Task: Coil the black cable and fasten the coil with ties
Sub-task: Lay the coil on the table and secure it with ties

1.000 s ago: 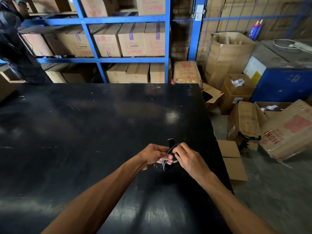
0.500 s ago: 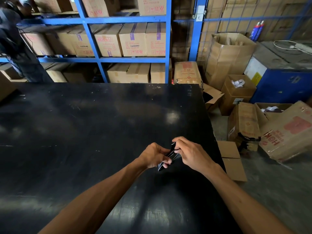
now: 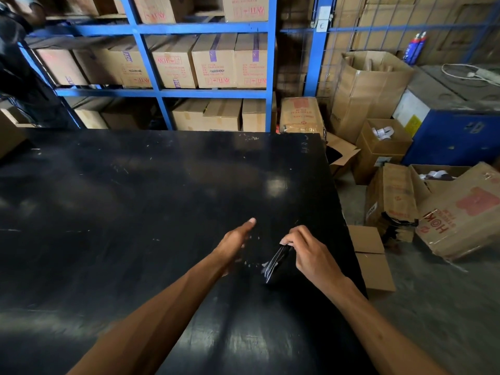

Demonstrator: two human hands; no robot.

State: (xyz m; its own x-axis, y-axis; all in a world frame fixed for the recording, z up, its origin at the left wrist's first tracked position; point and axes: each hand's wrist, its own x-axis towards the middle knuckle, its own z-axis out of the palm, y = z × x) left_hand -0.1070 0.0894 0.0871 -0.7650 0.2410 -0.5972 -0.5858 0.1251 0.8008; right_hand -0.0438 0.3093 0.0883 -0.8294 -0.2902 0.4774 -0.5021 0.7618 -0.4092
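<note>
A small flattened coil of black cable (image 3: 276, 262) hangs from my right hand (image 3: 308, 253) just above the black table (image 3: 135, 201), near its right edge. The fingertips of that hand pinch the coil's upper end. The coil looks thin and dark, and its lower end nearly blends into the tabletop. My left hand (image 3: 234, 243) is off the coil, to its left, with fingers stretched forward and nothing in it. No tie is clear enough to tell apart on the coil.
Blue shelving (image 3: 159, 90) packed with cardboard boxes stands behind the table. Open and crushed cardboard boxes (image 3: 400, 201) litter the floor to the right, next to a blue cabinet (image 3: 454, 136). A person in dark clothing (image 3: 19, 63) is at the far left.
My left hand has let go of the coil and moved left and forward with fingers out. My right hand alone holds the coil, which has dropped to hang flat and slanted.
</note>
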